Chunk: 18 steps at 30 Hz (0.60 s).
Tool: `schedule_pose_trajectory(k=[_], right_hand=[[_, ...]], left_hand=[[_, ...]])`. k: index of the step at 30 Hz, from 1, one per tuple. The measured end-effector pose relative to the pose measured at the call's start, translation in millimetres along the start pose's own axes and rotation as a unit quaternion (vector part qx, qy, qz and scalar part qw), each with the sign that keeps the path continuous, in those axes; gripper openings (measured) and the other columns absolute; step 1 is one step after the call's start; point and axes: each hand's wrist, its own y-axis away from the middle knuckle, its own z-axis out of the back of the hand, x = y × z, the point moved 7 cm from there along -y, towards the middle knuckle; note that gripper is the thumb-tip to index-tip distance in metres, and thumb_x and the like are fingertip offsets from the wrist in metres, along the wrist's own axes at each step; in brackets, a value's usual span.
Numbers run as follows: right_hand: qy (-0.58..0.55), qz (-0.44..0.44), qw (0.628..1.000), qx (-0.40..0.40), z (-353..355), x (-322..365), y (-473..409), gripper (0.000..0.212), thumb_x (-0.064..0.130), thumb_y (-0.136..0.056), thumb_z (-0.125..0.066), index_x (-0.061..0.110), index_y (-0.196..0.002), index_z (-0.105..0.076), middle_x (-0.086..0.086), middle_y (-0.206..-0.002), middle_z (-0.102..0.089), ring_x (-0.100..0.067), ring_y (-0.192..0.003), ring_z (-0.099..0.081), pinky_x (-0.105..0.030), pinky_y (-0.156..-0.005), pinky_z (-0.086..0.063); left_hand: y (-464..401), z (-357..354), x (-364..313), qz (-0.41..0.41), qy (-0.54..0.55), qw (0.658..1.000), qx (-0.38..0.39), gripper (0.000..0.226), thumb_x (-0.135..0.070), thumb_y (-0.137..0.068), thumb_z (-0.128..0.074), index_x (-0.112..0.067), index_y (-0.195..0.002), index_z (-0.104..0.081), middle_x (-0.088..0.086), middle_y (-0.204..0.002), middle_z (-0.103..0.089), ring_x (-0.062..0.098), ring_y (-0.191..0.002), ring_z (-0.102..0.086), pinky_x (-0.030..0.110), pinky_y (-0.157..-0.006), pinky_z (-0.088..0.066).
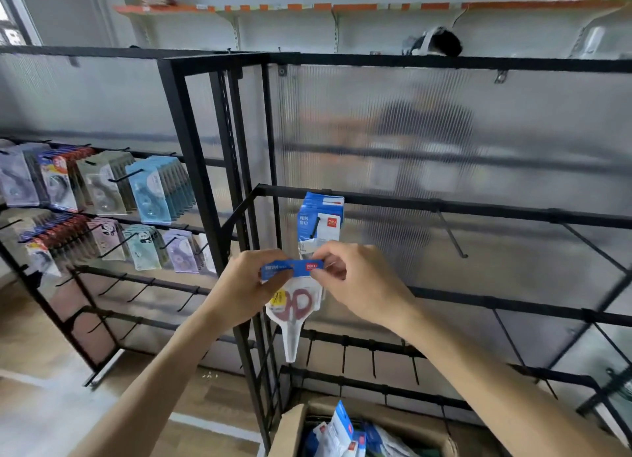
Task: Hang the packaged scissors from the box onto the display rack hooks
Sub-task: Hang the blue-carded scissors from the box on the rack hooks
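Matt black metal rack [191, 142]; glossy plastic scissors pack [294, 306] with blue card; brown cardboard box [290, 429].

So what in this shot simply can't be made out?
All in the head view:
- The blue header of the scissors pack: partly covered by the left hand and right hand pinching it.
- The cardboard box: cut off by the bottom edge, so its contents can't be counted.
- Whatever stands behind the ribbed panel: only a blurred shape.
- Print on the hung packs: too small and blurred to read.
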Motion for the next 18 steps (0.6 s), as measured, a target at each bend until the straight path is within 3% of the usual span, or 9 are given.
schedule_pose_trajectory(k=[5,7,10,12,15,18], right_hand=[[0.021,0.023,0.999,-0.036,-1.6,-8.3,-9.5,0.016,0.031,-0.093,-0.069,0.02,-0.104,-0.072,0.008,-0.096,-0.074,-0.004,-0.083,-0.066,-0.03,-0.069,-0.06],[0.038,0.033,0.998,-0.044,-2.4,-11.1,-14.5,0.016,0.031,-0.093,-0.069,0.021,-0.103,-0.073,0.008,-0.095,-0.074,-0.005,-0.083,-0.066,-0.032,-0.067,-0.059],[0.031,0.036,0.997,-0.055,1.1,-17.2,-21.0,0.013,0.028,-0.093,-0.069,0.019,-0.102,-0.074,0.004,-0.097,-0.075,-0.01,-0.086,-0.068,-0.031,-0.065,-0.058],[0.017,0.03,0.998,-0.055,4.2,-22.1,-23.2,0.014,0.026,-0.093,-0.07,0.017,-0.103,-0.074,0.002,-0.099,-0.075,-0.01,-0.088,-0.068,-0.031,-0.066,-0.058],[0.017,0.019,0.999,-0.046,3.6,-27.3,-25.7,0.015,0.026,-0.093,-0.07,0.014,-0.102,-0.074,0.001,-0.101,-0.075,-0.009,-0.089,-0.068,-0.033,-0.066,-0.059],[0.023,0.014,0.998,-0.053,5.2,-28.6,-31.0,0.013,0.026,-0.092,-0.072,0.015,-0.097,-0.075,0.003,-0.093,-0.076,-0.008,-0.082,-0.069,-0.033,-0.063,-0.059]], left_hand=[[-4.0,-1.7,-8.7,-0.013,0.005,1.0,0.002,0.013,-0.012,-0.093,-0.066,-0.022,-0.099,-0.07,-0.03,-0.07,-0.059,-0.006,-0.069,-0.06,0.007,-0.062,-0.042],[-4.7,-2.7,-5.5,-0.007,0.002,1.0,-0.007,0.014,-0.013,-0.093,-0.066,-0.023,-0.103,-0.069,-0.027,-0.079,-0.061,-0.008,-0.074,-0.061,0.008,-0.065,-0.044],[-4.3,2.5,3.2,-0.004,-0.029,0.998,-0.051,0.028,-0.021,-0.092,-0.067,-0.025,-0.119,-0.062,-0.017,-0.109,-0.066,-0.001,-0.098,-0.063,0.028,-0.086,-0.054],[-3.9,8.9,6.8,0.003,-0.05,0.996,-0.067,0.038,-0.022,-0.091,-0.067,-0.026,-0.128,-0.058,-0.014,-0.123,-0.063,0.005,-0.111,-0.06,0.039,-0.093,-0.053],[-2.1,12.1,7.3,0.009,-0.057,0.997,-0.059,0.044,-0.021,-0.091,-0.066,-0.029,-0.133,-0.056,-0.014,-0.132,-0.059,0.007,-0.121,-0.055,0.044,-0.1,-0.05],[2.4,11.0,6.9,0.011,-0.062,0.997,-0.05,0.045,-0.023,-0.092,-0.065,-0.031,-0.134,-0.054,-0.016,-0.135,-0.058,0.006,-0.119,-0.056,0.043,-0.102,-0.048]])
